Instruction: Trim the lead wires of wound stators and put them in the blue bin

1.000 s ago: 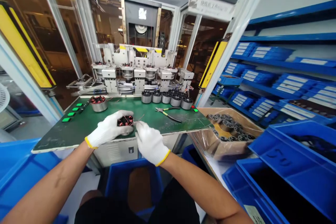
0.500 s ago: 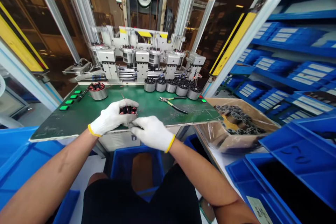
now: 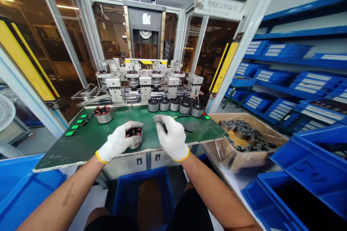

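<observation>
My left hand, in a white glove, is closed around a wound motor stator with copper coils and a steel ring. A thin copper wire rises from it. The stator is at the front edge of the green work surface. My right hand, gloved too, is above the mat to the right with bent fingers apart, and I see nothing in them. Behind it lie the pliers, mostly covered, with parts of their handles showing. Another wound stator stands at the left.
Several unwound stators stand in a row along the back of the mat. Behind them is a winding machine. Green buttons are at the left edge. A carton of stators and a blue bin are at the right.
My right hand has moved away from the stator, to the right and over the pliers. My left hand still holds the stator. The view has tilted up.
</observation>
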Demonstrator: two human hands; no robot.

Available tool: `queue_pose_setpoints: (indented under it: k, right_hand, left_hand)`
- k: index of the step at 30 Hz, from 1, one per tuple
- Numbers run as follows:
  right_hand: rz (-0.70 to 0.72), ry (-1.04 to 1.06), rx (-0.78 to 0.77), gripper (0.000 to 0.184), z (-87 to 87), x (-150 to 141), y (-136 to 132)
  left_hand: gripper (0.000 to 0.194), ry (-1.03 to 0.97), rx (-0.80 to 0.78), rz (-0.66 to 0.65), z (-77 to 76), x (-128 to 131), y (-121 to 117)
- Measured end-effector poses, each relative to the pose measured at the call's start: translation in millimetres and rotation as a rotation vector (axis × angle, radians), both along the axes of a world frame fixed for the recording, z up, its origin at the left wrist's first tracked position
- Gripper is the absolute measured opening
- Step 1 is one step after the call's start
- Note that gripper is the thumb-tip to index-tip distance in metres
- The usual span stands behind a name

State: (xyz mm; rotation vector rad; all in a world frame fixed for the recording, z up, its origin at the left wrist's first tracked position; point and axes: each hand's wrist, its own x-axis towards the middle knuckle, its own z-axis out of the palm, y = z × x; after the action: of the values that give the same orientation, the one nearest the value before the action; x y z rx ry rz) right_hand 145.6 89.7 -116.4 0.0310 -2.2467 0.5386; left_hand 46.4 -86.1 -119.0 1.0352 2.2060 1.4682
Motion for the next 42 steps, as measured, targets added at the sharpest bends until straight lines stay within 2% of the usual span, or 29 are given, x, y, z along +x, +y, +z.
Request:
queue_pose_setpoints:
  k: [2,3,6,9,12,16,18,20,22,23,24,26,27,28,29,32,35,39,42]
  right_hand:
    - [0.092,-0.021,0.187,0.039,-1.7,10.5,-7.2]
    - [0.094,-0.082,0.290,0.041,-3.4,10.8,-11.1]
    - [-0.051,-0.266,0.513,0.041,-10.7,0.7,-18.8]
    - [-0.089,-0.295,0.590,0.041,-17.3,-7.3,-16.8]
    - [-0.042,-0.306,0.532,0.039,-21.9,-7.9,-8.4]
    - [0.068,-0.329,0.319,0.033,-26.6,-11.1,1.8]
    - [0.145,-0.339,0.224,0.031,-27.0,-14.1,4.8]
    - [0.202,-0.361,0.147,0.029,-25.9,-16.3,6.9]
    - [0.240,-0.382,0.097,0.027,-24.2,-17.1,8.6]
    - [0.254,-0.386,0.085,0.026,-23.6,-17.3,9.3]
    - [0.264,-0.387,0.081,0.026,-23.1,-17.4,9.9]
    - [0.273,-0.383,0.087,0.026,-23.0,-17.8,10.8]
    - [0.274,-0.378,0.090,0.027,-23.3,-18.0,11.1]
    - [0.274,-0.372,0.092,0.027,-23.6,-18.1,11.2]
    - [0.274,-0.366,0.097,0.028,-23.9,-17.7,11.1]
    - [0.249,-0.349,0.144,0.030,-23.5,-13.5,8.3]
    - [0.127,-0.345,0.266,0.036,-20.4,-7.1,1.5]
    - [-0.058,-0.360,0.441,0.036,-14.8,-4.5,-9.4]
    - [-0.098,-0.369,0.479,0.032,-13.6,-7.7,-14.4]
  left_hand:
    - [0.065,0.067,0.035,0.032,-1.4,-0.9,2.8]
    - [0.066,0.110,0.040,0.045,-1.8,-1.4,4.0]
    - [0.058,0.166,0.010,0.048,-1.9,-2.0,4.9]
    - [0.053,0.090,0.007,0.044,-1.5,0.2,3.2]
    - [0.051,0.076,0.007,0.042,-1.4,2.8,3.7]
    - [0.051,0.100,-0.019,0.031,0.9,-0.3,5.1]
    - [0.057,0.174,-0.072,0.027,6.6,-2.6,-0.8]
    - [0.067,0.334,-0.125,0.142,16.1,-0.5,-13.1]
    - [0.071,0.533,-0.108,0.396,26.2,9.2,-27.2]
    - [0.065,0.651,-0.083,0.490,29.5,16.8,-32.5]
    - [0.054,0.792,-0.076,0.487,30.9,25.4,-35.5]
    - [0.031,1.104,-0.203,0.199,26.4,42.8,-33.1]
    - [0.028,1.233,-0.323,0.025,21.0,50.1,-28.1]
    - [0.030,1.326,-0.450,-0.086,14.4,55.9,-21.7]
    - [0.034,1.392,-0.566,-0.132,7.4,60.0,-14.9]
    - [0.033,1.468,-0.773,-0.088,-7.5,65.5,-1.0]
    - [0.030,1.473,-0.810,-0.075,-5.4,67.2,-2.6]
    - [0.036,1.445,-0.731,-0.140,8.4,65.6,-16.5]
    - [0.039,1.413,-0.516,-0.106,8.4,58.6,-27.6]
